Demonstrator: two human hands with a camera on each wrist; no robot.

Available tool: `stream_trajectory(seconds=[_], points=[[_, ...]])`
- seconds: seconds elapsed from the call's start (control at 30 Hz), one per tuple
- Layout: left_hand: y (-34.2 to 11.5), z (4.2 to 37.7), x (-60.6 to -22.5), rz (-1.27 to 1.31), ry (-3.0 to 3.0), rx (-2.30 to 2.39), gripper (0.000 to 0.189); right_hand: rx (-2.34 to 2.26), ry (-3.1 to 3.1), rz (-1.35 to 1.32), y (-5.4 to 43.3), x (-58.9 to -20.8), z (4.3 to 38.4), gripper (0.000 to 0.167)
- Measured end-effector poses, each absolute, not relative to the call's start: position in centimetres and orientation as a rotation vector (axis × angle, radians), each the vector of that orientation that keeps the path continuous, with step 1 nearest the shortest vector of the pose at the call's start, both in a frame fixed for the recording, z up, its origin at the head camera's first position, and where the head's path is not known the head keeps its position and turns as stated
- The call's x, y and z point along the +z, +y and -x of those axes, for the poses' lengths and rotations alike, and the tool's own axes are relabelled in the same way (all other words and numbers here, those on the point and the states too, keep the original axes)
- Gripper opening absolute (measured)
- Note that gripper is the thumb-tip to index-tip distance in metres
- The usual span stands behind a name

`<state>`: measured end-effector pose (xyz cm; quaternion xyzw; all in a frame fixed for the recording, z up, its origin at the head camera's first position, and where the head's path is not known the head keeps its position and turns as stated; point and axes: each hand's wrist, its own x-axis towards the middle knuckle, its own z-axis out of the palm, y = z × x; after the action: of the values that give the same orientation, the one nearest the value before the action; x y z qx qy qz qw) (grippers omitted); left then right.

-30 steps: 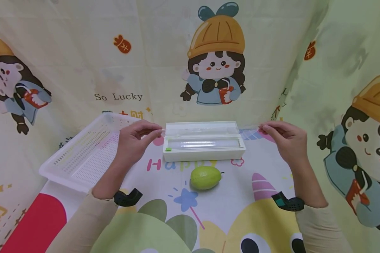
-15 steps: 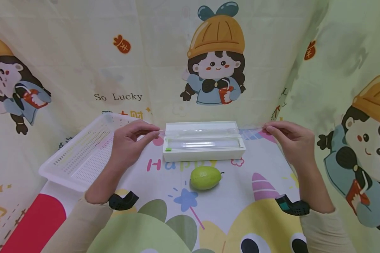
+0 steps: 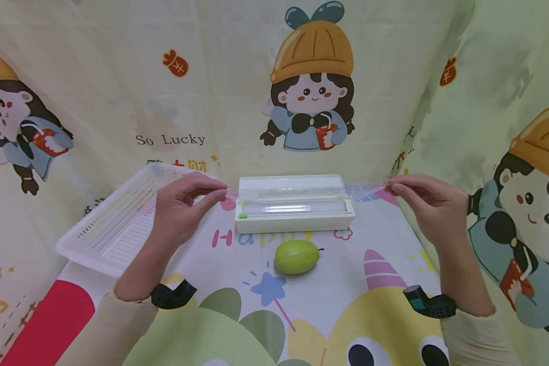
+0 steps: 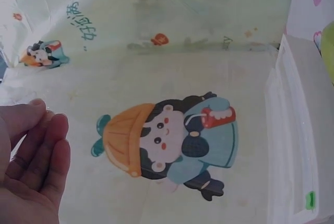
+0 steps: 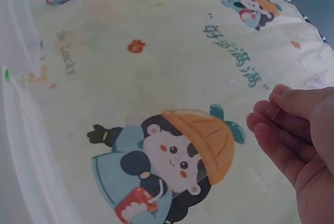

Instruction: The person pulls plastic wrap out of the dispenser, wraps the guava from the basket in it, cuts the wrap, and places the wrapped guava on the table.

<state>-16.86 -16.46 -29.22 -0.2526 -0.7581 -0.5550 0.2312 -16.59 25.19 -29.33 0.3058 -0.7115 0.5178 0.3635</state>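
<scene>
A sheet of clear plastic wrap [image 3: 368, 185] is stretched between the two hands, its edge running across the raised lid of a white wrap dispenser [image 3: 297, 224]. My left hand [image 3: 183, 206] pinches one corner between thumb and fingers, left of the dispenser; the left wrist view shows these fingers [image 4: 57, 130] too. Right of the box, my right hand [image 3: 432, 206] pinches the other corner. In the right wrist view the film is barely visible beside the right hand [image 5: 297, 135]. Inside the dispenser lies a shiny roll [image 3: 297, 208], with a green slider [image 3: 243, 216] at its left end.
A green lemon-shaped fruit [image 3: 297, 256] with a short stem lies in front of the dispenser. Behind the left forearm stands a white perforated basket [image 3: 89, 259]. A printed cloth [image 3: 238, 76] rises close behind the box, and another covers the right side.
Both hands have moved apart, the left one leftward and the right one rightward, with the plastic wrap still pinched between them. The dispenser, fruit and basket have stayed put.
</scene>
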Motion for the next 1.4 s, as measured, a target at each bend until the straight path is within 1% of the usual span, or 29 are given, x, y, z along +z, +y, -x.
stream_trajectory(seconds=[0.23, 0.47, 0.67, 1.03, 1.4], points=[[-16.4, 16.2, -28.6, 0.747, -2.031, -1.528, 0.020, 1.429, -1.707, -0.921, 24.8, -28.5, 16.0, 0.015], [-16.3, 15.7, -27.9, 0.789, -1.958, -1.559, 0.020, 1.380, -1.703, -0.911, 24.9, -28.1, 15.4, 0.017], [-16.4, 15.3, -27.5, 0.829, -1.904, -1.599, 0.023, 1.440, -1.648, -0.952, 24.8, -27.6, 14.7, 0.019], [-16.4, 14.9, -26.8, 0.954, -1.756, -1.669, 0.020, 1.444, -1.545, -0.995, 24.0, -26.6, 13.8, 0.024], [-16.4, 14.3, -26.1, 0.996, -1.711, -1.663, 0.020, 1.498, -1.467, -1.067, 24.0, -25.9, 13.2, 0.023]])
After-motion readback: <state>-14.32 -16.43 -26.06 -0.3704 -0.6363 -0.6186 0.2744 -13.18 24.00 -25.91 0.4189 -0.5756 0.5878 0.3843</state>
